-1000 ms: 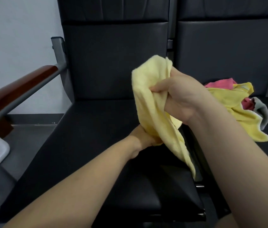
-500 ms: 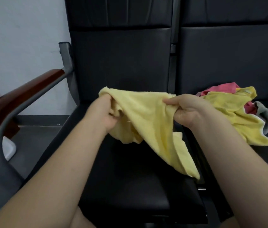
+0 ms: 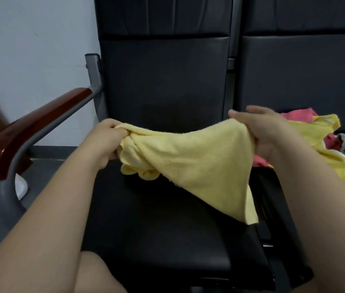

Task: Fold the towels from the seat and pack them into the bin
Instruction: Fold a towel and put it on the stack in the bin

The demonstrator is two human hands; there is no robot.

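Left hand (image 3: 106, 140) had its fingers curled tight on a bunched corner of the yellow towel (image 3: 199, 161). Right hand (image 3: 266, 132) pinched the opposite edge. Towel was stretched between them at frame centre, above the black seat (image 3: 146, 229), lower corner hanging. Towel pile (image 3: 324, 134) sat centre right.

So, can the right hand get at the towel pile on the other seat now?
Probably yes for position: the towel pile lies just beyond the right hand, with nothing between. But that hand holds the yellow towel, so it must let go first.
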